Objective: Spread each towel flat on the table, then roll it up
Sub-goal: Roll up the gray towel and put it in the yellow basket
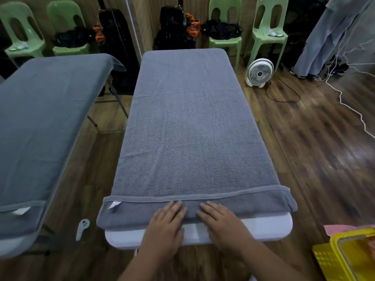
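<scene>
A grey towel (pixel 188 128) lies spread along the white table (pixel 263 230), its near end folded over. The left hand (pixel 166 222) and right hand (pixel 221 222) press flat on that fold, fingers straight, side by side.

1. A plain indoor work room that several people share.
2. A long white table (pixel 263 227) stands in the middle, on a wooden floor (pixel 304 142).
3. Green plastic chairs (pixel 267 31) stand along the wall, and one of them holds dark bags (pixel 222 29).
4. A white fan (pixel 259 73) stands on the floor and loose cables (pixel 349 98) lie there.
</scene>
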Tool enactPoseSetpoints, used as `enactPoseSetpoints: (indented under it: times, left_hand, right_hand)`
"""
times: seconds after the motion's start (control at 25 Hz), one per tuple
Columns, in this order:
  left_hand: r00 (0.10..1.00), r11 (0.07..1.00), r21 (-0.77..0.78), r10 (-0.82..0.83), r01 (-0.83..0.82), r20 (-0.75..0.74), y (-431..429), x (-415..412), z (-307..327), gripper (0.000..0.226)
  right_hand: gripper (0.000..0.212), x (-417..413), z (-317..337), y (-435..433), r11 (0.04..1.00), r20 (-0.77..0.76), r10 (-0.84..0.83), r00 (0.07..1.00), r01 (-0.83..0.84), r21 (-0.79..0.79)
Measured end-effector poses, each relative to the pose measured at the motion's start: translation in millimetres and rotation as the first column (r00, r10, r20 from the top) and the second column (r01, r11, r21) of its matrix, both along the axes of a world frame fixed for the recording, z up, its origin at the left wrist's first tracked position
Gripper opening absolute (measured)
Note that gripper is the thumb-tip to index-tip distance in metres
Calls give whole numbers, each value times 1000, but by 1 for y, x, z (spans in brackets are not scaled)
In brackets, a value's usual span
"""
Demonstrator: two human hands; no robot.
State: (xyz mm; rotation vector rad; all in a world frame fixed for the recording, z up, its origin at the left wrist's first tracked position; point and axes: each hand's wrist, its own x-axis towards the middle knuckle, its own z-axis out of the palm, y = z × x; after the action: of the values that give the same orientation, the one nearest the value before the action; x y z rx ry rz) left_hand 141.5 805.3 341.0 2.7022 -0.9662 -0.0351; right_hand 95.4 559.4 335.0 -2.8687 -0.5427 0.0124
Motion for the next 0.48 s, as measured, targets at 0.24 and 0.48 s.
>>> enactPoseSetpoints:
  times: [0.24,0.48]
  left_hand:
    - [971,959,157,236,-237,22,143,36,5,57]
    - [937,928,130,349,-350,27,144,36,19,36]
  right_hand:
    - [56,-29,5,-164,947,37,-313,949,315,-64]
    - [20,-18,36,-197,889,-24,-457,889,456,-23]
